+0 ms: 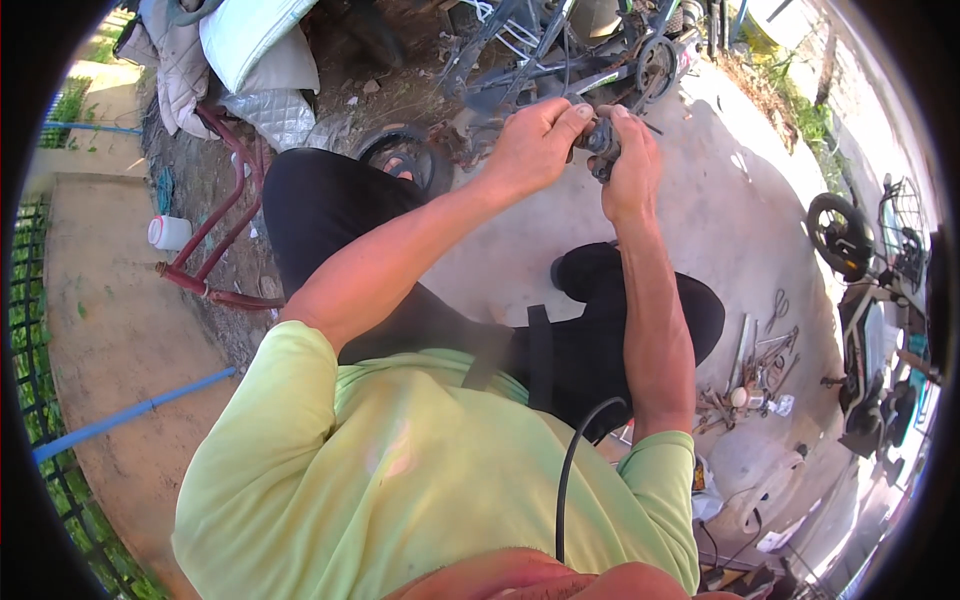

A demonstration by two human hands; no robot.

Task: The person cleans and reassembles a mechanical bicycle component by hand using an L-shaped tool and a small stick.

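Observation:
Both my hands are raised out in front of me, above my knees, closed round a small dark, grimy metal part [601, 148]. My left hand [535, 146] pinches it from the left, thumb on top, and my right hand [631, 168] grips its right side, thumb along it. The part's exact shape is partly hidden by my fingers. Just beyond my hands lies a dark bicycle frame [545, 55] with a wheel-like ring [657, 70]. A round black rimmed object [369, 158] rests on the ground beside my left knee.
A red tubular frame [220, 245], white tub [170, 232] and padded sheets [255, 45] are on my left, with a blue pipe [140, 410]. To my right are scattered hand tools [752, 355], a loose-looking wheel [838, 235], assorted parts [868, 365] and plastic bags [745, 470] on concrete.

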